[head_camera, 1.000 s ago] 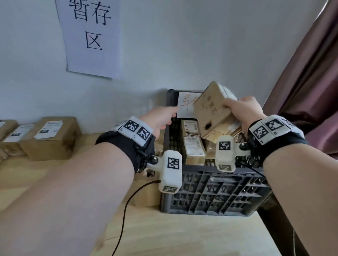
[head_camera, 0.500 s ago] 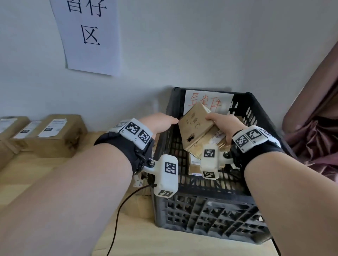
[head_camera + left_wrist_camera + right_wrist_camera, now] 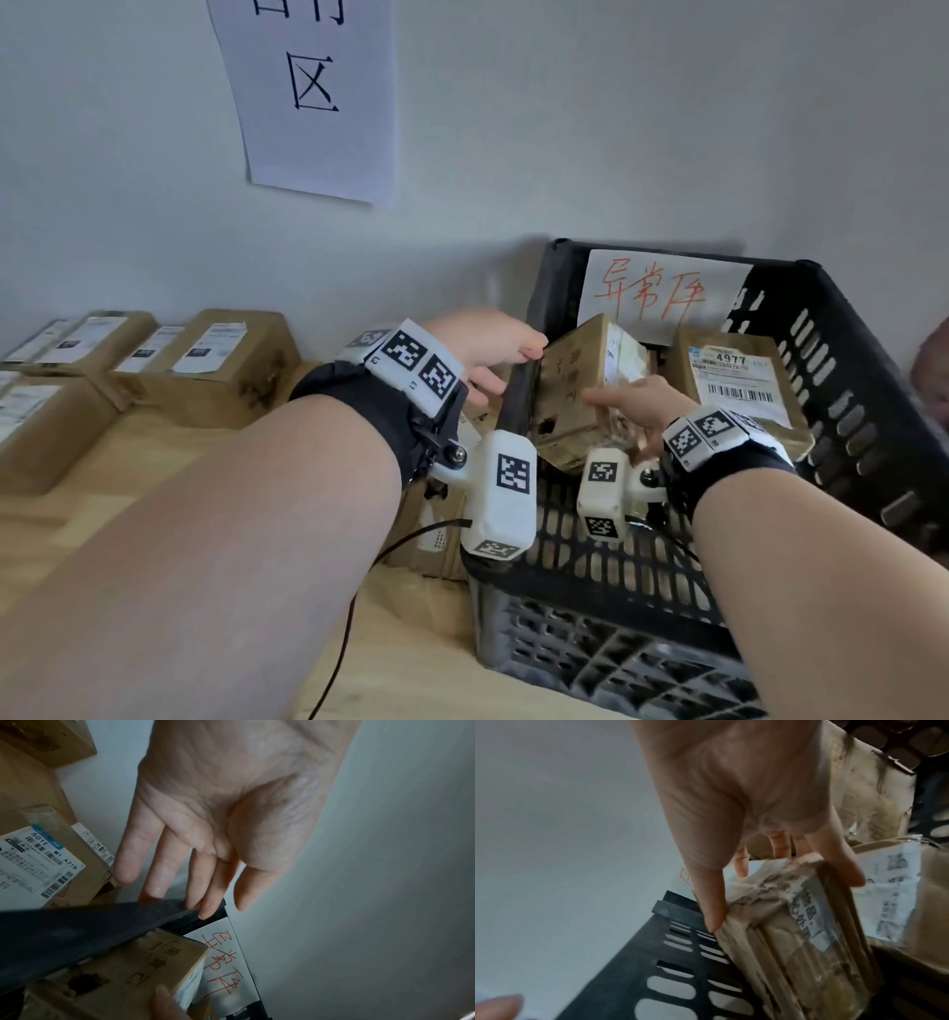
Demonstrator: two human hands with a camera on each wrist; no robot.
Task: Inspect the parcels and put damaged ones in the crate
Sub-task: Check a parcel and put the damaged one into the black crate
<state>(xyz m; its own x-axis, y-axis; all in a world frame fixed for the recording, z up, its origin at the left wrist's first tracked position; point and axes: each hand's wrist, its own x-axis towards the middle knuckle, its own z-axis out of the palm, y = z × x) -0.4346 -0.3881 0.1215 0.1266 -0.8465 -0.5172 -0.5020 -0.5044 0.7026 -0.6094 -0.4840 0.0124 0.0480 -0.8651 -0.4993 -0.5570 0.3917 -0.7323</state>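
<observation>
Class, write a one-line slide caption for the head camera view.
Right hand lowers a holed, torn parcel into the black crate; left hand touches its rim.

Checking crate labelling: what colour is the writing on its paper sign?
Red, handwritten on the white paper sign; clearest in the head view.

Right hand (image 3: 744,787), thumb and fingers in a grip on a torn parcel (image 3: 790,933) inside the black crate (image 3: 680,963).

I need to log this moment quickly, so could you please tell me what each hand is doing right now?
Left hand: open, straight fingers touching the crate rim.
Right hand: holding the torn parcel over the crate.
</observation>
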